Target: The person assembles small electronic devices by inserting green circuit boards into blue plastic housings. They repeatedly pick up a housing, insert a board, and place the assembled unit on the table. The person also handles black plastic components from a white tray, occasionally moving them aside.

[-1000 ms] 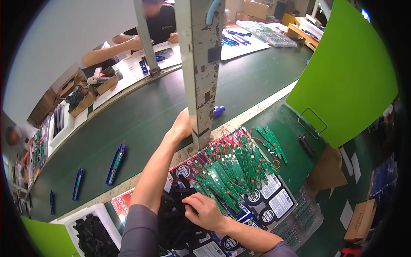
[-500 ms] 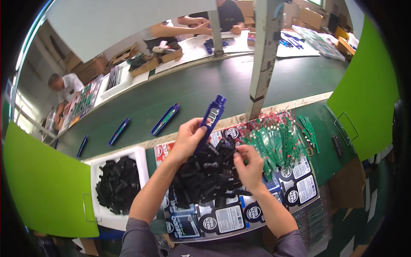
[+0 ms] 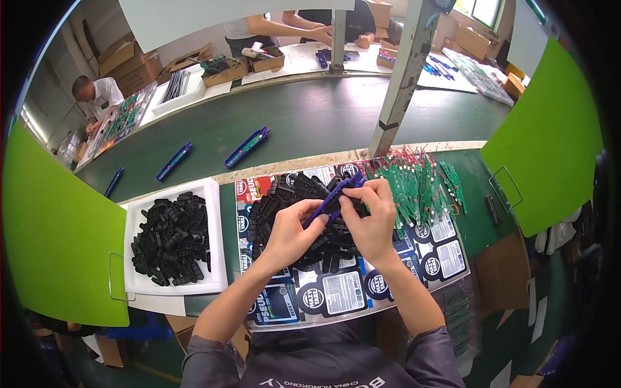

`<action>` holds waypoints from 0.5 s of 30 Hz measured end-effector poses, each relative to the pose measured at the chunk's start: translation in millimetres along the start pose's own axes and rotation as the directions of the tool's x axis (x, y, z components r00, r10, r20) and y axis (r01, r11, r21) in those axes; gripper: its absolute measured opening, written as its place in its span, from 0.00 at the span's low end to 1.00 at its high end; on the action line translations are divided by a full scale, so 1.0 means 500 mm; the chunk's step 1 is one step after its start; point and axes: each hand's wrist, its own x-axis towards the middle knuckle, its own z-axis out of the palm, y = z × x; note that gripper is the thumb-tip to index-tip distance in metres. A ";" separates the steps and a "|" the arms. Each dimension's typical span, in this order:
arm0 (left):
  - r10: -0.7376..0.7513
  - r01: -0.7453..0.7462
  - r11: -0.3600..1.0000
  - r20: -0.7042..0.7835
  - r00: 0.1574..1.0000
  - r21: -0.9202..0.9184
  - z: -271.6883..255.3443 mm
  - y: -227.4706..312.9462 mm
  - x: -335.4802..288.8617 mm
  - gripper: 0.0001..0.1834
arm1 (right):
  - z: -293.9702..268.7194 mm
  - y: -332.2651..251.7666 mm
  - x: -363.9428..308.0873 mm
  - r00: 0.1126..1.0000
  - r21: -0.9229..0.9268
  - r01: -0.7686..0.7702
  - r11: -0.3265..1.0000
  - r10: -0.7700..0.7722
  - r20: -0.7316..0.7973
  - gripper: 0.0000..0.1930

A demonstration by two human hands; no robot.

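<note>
My left hand (image 3: 292, 231) is closed round the lower end of a long blue plastic housing (image 3: 315, 213), which is tilted with its far end up to the right. My right hand (image 3: 371, 216) is at the housing's upper half, thumb and index finger pinched over its hollow side. A small black plastic part (image 3: 332, 206) shows in the hollow at those fingertips; the fingers partly cover it. Directly below both hands lies a loose heap of similar black parts (image 3: 284, 192) on a printed sheet (image 3: 343, 291).
A white foam tray (image 3: 218, 246) of black parts stands at left. Green circuit strips (image 3: 414, 194) with red wires are heaped at right. Several blue housings (image 3: 247, 146) lie on the green belt (image 3: 310, 116) beyond. A metal post (image 3: 401, 84) rises ahead; green panels (image 3: 550, 142) flank the bench.
My left hand has lowered the blue housing and turned its hollow side. My right hand has come up from the black heap to the housing. The view has shifted slightly.
</note>
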 end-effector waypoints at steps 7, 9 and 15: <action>0.074 -0.061 0.975 -0.056 0.996 0.214 0.014 0.018 -0.012 0.11 | -0.021 -0.024 -0.012 0.991 -0.272 0.134 0.953 -0.132 0.023 0.11; 0.112 -0.087 0.972 -0.102 0.988 0.220 0.022 0.019 -0.015 0.11 | -0.015 -0.025 -0.017 0.991 -0.298 0.112 0.948 -0.127 -0.030 0.14; 0.342 -0.272 0.872 -0.110 0.933 0.407 0.028 0.028 -0.025 0.09 | -0.029 -0.004 -0.003 0.960 0.089 -0.276 0.957 0.270 0.074 0.25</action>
